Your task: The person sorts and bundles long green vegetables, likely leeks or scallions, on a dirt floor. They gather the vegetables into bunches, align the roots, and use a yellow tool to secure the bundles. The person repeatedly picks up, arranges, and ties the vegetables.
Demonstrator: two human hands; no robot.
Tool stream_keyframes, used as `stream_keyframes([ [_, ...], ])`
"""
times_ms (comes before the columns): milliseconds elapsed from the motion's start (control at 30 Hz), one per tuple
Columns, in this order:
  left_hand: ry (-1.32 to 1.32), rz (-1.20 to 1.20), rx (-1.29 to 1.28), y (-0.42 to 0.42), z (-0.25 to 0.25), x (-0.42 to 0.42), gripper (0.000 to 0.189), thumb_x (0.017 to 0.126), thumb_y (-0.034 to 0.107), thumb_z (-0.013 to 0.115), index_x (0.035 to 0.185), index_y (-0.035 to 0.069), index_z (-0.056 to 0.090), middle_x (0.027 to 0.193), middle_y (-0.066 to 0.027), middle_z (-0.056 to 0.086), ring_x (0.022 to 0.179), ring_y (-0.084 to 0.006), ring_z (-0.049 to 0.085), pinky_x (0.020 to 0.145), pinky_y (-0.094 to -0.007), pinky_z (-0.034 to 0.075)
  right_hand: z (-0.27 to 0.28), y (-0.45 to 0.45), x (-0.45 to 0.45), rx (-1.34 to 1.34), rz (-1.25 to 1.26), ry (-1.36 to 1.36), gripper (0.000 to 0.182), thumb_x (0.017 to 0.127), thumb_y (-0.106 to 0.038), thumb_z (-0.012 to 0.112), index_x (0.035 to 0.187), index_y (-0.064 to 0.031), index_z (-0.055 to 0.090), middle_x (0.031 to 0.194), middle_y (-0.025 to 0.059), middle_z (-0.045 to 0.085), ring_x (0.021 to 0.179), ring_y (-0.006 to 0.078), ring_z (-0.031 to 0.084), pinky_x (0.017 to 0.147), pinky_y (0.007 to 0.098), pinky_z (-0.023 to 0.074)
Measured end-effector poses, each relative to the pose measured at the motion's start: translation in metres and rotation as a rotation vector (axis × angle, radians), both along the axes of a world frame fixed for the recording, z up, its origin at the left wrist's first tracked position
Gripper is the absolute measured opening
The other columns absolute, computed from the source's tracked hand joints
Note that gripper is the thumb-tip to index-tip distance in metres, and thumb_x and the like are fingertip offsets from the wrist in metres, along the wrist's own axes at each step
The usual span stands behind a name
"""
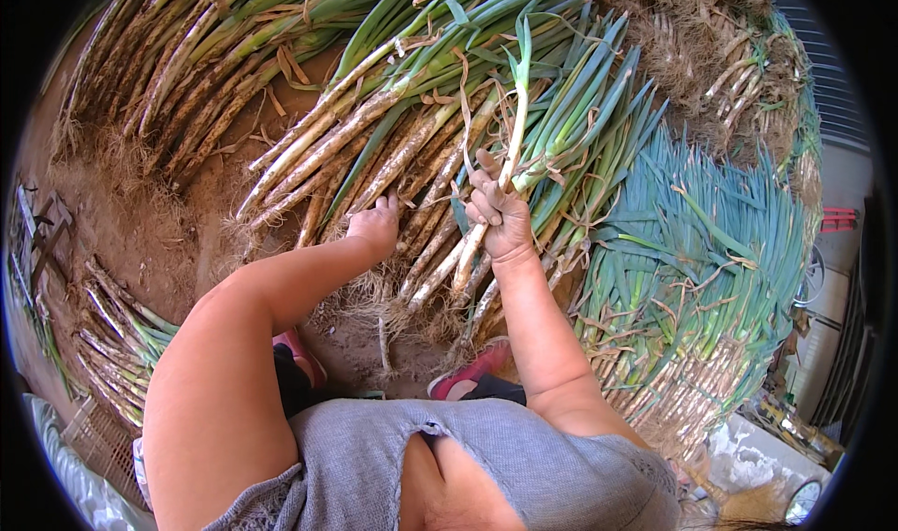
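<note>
My right hand (497,212) is closed around a long green onion (520,103), with its pale stem running through the fist and its short leaves pointing away from me. Under and beside that hand lies a large heap of soil-covered green onions (414,148), roots toward me and leaves to the far right. At the root end of the heap, my left hand (379,226) reaches in among the stems. Its fingertips are partly hidden there, so whether they grip a stem is unclear. One thin stem (384,345) lies on the soil between my shoes.
More unsorted onions (182,75) lie at the upper left. Stacked bundles with blue-green leaves (701,229) stand close on the right, and a root-covered pile (673,47) rises behind. A smaller group of onions (116,348) and a plastic basket (105,440) are at the lower left.
</note>
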State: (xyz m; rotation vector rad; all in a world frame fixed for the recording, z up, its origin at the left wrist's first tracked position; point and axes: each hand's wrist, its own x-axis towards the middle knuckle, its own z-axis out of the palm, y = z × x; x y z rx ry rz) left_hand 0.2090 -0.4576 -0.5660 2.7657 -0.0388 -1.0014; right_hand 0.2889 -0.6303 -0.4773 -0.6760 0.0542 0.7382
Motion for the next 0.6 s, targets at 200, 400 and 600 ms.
stream_keyframes([
  [200,0.032,-0.01,-0.037,0.003,0.002,0.001,0.077,0.077,0.004,0.052,0.141,-0.005,0.01,0.113,-0.0206,0.047,0.092,-0.0275,0.061,0.076,-0.0377,0.05,-0.011,-0.007,-0.006,0.087,0.051,-0.021,0.045,0.075,-0.022,0.073,0.115,-0.0058,0.058,0.076,-0.0037,0.049,0.041,0.0024,0.037,0.048,0.0206,0.0348],
  [400,-0.001,-0.061,-0.012,0.006,0.004,0.0,0.072,0.08,0.008,0.054,0.14,-0.005,0.016,0.112,-0.0185,0.049,0.092,-0.0271,0.062,0.075,-0.0375,0.052,-0.014,-0.002,-0.01,0.156,0.057,-0.018,0.029,0.082,-0.029,0.065,0.103,-0.008,0.064,0.069,-0.0008,0.056,0.038,0.0047,0.039,0.047,0.0224,0.0368],
  [600,0.013,-0.036,-0.041,0.007,0.004,0.0,0.072,0.08,0.007,0.055,0.14,-0.004,0.016,0.114,-0.0192,0.048,0.093,-0.0284,0.062,0.077,-0.0403,0.051,-0.017,0.0,-0.012,0.171,0.046,-0.023,0.025,0.088,-0.032,0.056,0.098,-0.0107,0.064,0.064,0.0016,0.057,0.036,0.0068,0.038,0.047,0.0239,0.0375],
])
